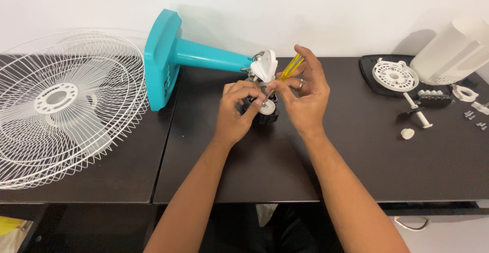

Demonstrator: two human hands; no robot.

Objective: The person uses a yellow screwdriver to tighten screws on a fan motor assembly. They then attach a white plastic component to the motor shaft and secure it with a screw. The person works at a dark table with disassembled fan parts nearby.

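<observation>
While the left hand (235,111) pinches the small, rigid motor block (262,111) near the surface's (356,166) back edge, the right hand (304,96) holds its grip closed on a slim, light yellow screwdriver (289,68).

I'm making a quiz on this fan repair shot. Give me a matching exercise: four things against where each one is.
Things:
1. screwdriver
2. wire fan guard
3. teal fan stand
4. white housing

Places:
A. far right, against the wall
B. in the right hand
C. left end of the table
D. lying on its side, back centre

Pairs: 1-B, 2-C, 3-D, 4-A
</observation>
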